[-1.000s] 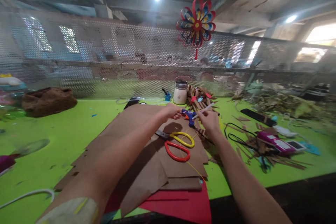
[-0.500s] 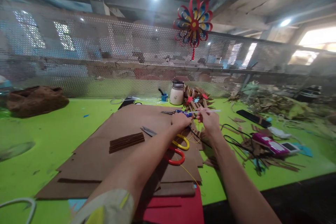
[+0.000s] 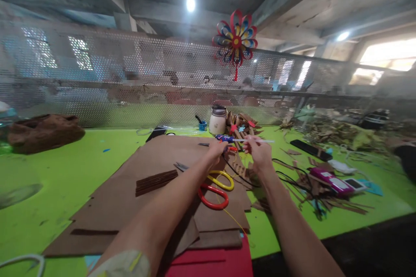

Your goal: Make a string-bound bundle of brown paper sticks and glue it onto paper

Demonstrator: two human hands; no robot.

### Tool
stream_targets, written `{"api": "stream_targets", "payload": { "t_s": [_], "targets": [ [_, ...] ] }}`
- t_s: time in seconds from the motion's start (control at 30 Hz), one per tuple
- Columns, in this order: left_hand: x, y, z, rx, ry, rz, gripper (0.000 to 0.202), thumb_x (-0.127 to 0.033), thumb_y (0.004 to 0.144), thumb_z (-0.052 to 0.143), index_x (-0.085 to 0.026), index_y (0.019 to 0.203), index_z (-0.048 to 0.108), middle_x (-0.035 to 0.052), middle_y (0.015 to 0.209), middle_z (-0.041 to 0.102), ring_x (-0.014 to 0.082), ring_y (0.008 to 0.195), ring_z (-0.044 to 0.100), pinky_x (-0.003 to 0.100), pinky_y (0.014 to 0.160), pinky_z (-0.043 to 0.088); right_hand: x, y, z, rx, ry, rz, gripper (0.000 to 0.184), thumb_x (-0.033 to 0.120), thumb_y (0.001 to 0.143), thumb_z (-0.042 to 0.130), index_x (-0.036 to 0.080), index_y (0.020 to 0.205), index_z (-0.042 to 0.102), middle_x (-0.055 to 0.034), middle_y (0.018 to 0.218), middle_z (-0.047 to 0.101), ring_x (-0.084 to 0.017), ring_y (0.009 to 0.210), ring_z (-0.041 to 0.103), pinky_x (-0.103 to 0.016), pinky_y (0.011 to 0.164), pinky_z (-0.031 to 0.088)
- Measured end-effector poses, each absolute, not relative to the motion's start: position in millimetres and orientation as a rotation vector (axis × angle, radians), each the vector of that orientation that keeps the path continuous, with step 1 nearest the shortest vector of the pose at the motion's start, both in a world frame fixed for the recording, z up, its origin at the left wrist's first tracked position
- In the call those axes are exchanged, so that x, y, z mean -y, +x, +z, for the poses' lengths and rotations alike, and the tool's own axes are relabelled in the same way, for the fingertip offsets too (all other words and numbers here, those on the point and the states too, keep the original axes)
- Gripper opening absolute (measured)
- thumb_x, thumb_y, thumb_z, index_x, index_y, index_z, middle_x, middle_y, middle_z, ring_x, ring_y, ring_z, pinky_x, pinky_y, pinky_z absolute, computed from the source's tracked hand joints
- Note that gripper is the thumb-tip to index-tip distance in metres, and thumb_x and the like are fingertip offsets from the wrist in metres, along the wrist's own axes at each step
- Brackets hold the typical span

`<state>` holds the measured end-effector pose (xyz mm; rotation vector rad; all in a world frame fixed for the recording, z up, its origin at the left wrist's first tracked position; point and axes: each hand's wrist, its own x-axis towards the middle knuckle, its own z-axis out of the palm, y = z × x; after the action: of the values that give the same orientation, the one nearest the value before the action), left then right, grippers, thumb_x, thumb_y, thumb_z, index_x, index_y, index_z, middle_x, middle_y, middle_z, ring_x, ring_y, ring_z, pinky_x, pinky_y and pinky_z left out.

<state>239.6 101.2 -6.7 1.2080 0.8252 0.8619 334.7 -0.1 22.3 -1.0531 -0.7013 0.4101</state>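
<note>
My left hand (image 3: 217, 154) is closed around a blue-purple glue gun (image 3: 224, 138), whose nozzle points left. In my right hand (image 3: 259, 152) a translucent glue stick (image 3: 238, 140) is pinched, lying in line with the gun's back end. Whether the stick has entered the gun is too small to tell. Under my left forearm lie large scissors with one yellow and one red handle (image 3: 212, 199), on brown paper sheets (image 3: 123, 207). A stack of dark brown corrugated strips (image 3: 156, 181) rests left of the scissors. A grey blade tip (image 3: 203, 144) shows beside my left hand.
Behind my hands stand a white jar (image 3: 217, 122), a small blue pot (image 3: 202, 126) and brown paper pieces with stars (image 3: 242, 126). Rightward lie a black cable (image 3: 294, 178), a magenta device (image 3: 329, 181), a black bar (image 3: 310, 150) and paper scraps. A perforated screen (image 3: 156, 91) borders the table.
The glue gun has turned and risen slightly, so it now lines up with the glue stick. My left hand has shifted a little left, uncovering more of the scissors' handles.
</note>
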Motion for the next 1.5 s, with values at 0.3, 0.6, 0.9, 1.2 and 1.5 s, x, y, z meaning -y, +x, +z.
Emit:
{"api": "stream_targets", "payload": {
  "t_s": [0.3, 0.6, 0.9, 1.2, 1.5],
  "targets": [
    [-81, 218, 20, -0.447, 1.001, 0.747, 0.009, -0.016, 0.085, 0.052, -0.01, 0.08, 0.057, 0.0059, 0.07, 0.062, 0.0072, 0.054, 0.056, 0.017, 0.052, 0.049, 5, 337, 31, 0.697, -0.993, 0.153, 0.038, 0.05, 0.067, 0.067, 0.015, 0.079, 0.058, 0.001, 0.057, 0.06, -0.01, 0.045, 0.053, -0.021, 0.041, 0.043],
    [-81, 217, 20, -0.367, 0.98, 0.762, 0.005, -0.015, 0.08, 0.057, -0.011, 0.082, 0.057, 0.004, 0.068, 0.063, 0.0085, 0.052, 0.058, 0.017, 0.048, 0.046, 11, 329, 33, 0.833, -1.081, -0.086, 0.04, 0.054, 0.076, 0.058, 0.014, 0.081, 0.061, -0.0022, 0.062, 0.063, -0.014, 0.051, 0.057, -0.025, 0.05, 0.047],
    [-82, 217, 18, -0.319, 0.995, 0.793, 0.015, -0.017, 0.075, 0.065, -0.013, 0.088, 0.057, 0.0036, 0.07, 0.065, 0.0094, 0.059, 0.061, 0.018, 0.054, 0.048, 15, 324, 35, 0.868, -1.067, -0.091, 0.031, 0.044, 0.077, 0.061, 0.014, 0.082, 0.063, -0.003, 0.066, 0.064, -0.014, 0.055, 0.06, -0.026, 0.054, 0.05],
    [-79, 216, 20, -0.292, 1.025, 0.815, 0.022, -0.02, 0.072, 0.069, -0.015, 0.089, 0.057, 0.002, 0.071, 0.065, 0.0096, 0.059, 0.062, 0.019, 0.057, 0.05, 15, 322, 33, 0.869, -1.088, -0.073, 0.03, 0.043, 0.075, 0.063, 0.014, 0.085, 0.064, -0.005, 0.068, 0.066, -0.016, 0.055, 0.063, -0.028, 0.052, 0.053],
    [-67, 214, 28, -0.151, 1.088, 0.821, 0.04, -0.025, 0.063, 0.079, -0.016, 0.095, 0.057, 0.0017, 0.079, 0.065, 0.0111, 0.067, 0.062, 0.024, 0.068, 0.049, 23, 316, 41, 0.822, -1.024, -0.141, 0.035, 0.048, 0.075, 0.063, 0.013, 0.082, 0.063, -0.0038, 0.066, 0.065, -0.014, 0.052, 0.061, -0.027, 0.052, 0.052]
  ]
}}
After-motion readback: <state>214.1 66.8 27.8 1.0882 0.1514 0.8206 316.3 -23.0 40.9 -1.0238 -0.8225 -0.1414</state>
